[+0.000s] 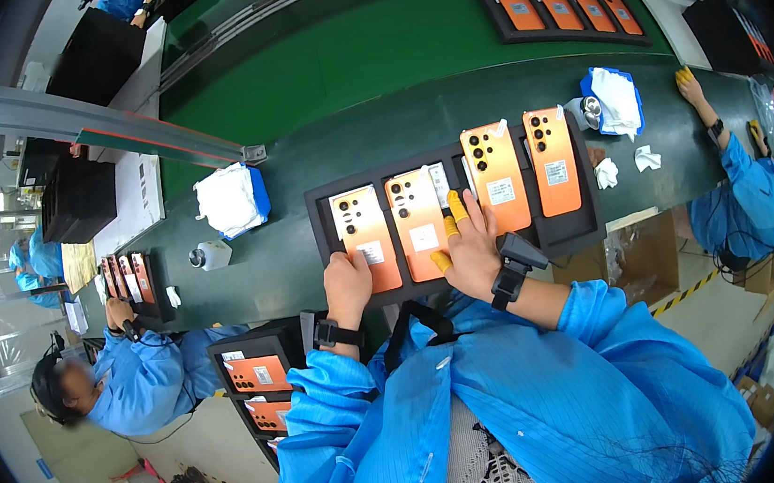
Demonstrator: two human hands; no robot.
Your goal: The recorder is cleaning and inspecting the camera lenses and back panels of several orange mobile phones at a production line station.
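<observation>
A black foam tray (591, 211) lies on the bench before me, with several orange smartphones in it, backs up. My left hand (348, 288) is closed, its fingers curled at the lower left edge of the leftmost smartphone (376, 268). Yellow finger cots cover some fingers of my right hand (471, 247). Its fingers stretch out, and the thumb touches the lower right of the second smartphone (416, 215). The fingertips lie between that one and a third smartphone (494, 169), which sits higher. Rightmost is another smartphone (554, 172).
Behind the bench, a green conveyor belt (339, 58) carries another phone tray (564, 36). White wipes (230, 201) in a blue holder and a bottle (210, 255) stand left, more wipes (616, 102) right. Co-workers in blue sit at left (152, 384) and right (746, 204).
</observation>
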